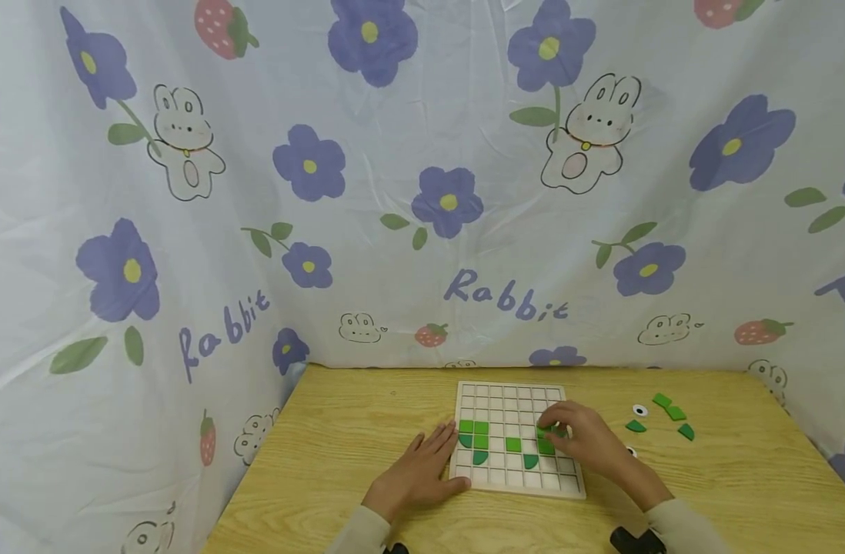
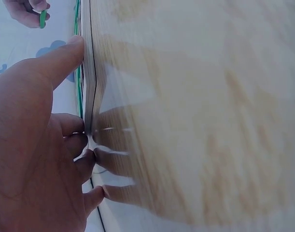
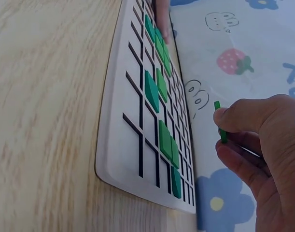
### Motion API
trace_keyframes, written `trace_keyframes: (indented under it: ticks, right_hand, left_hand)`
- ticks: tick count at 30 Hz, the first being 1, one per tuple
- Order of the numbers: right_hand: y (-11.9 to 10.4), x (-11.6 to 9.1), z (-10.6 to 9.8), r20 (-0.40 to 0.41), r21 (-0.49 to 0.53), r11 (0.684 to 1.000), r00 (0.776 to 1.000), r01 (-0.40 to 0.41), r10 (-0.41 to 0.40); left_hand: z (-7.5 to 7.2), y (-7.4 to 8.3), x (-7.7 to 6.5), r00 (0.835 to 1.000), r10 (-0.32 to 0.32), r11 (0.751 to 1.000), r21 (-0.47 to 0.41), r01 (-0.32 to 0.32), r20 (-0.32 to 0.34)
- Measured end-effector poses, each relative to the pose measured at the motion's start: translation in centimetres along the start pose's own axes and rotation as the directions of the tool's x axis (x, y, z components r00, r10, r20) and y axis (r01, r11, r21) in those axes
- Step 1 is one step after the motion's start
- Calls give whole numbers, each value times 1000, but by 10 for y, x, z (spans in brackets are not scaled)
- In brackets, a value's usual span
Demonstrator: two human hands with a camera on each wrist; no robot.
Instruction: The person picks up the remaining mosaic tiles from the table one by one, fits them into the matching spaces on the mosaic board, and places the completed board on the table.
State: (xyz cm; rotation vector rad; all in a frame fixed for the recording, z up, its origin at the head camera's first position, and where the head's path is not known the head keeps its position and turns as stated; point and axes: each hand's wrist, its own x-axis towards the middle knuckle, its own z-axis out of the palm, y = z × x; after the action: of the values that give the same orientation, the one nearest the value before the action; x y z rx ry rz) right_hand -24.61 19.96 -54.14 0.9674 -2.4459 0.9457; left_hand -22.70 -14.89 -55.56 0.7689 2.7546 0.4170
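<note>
My right hand [image 1: 589, 440] pinches a thin green tile [image 3: 223, 136] between thumb and fingers, raised over the right part of a pale wooden grid board [image 1: 516, 490]. My left hand [image 1: 422, 471] lies flat on the table against the board's left edge, fingers extended and thumb near the front corner. Green square tiles [image 1: 513, 445] and darker green quarter-round tiles [image 1: 530, 462] sit in several grid cells, in a left group, near the middle and at the right. In the head view, my right fingers partly hide the right group, which the right wrist view shows better.
Right of the board lie loose green square tiles [image 1: 675, 413], dark green quarter-round tiles [image 1: 636, 425] and a white eye tile [image 1: 640, 411]. Another white piece [image 1: 632, 452] is partly hidden by my right wrist. A printed curtain [image 1: 395, 308] hangs behind the wooden table [image 1: 367, 400].
</note>
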Motion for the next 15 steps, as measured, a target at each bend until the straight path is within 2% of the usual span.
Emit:
trace_keyframes:
  ticks: [6, 15]
  right_hand:
    - [1, 2, 9, 40, 0, 999, 998, -49, 49]
    - [4, 4, 16, 111, 25, 997, 991, -71, 68]
  left_hand:
    - [0, 0, -1, 1000, -3, 1000, 5, 3, -2]
    - [-1, 2, -2, 1000, 0, 1000, 8, 0, -1]
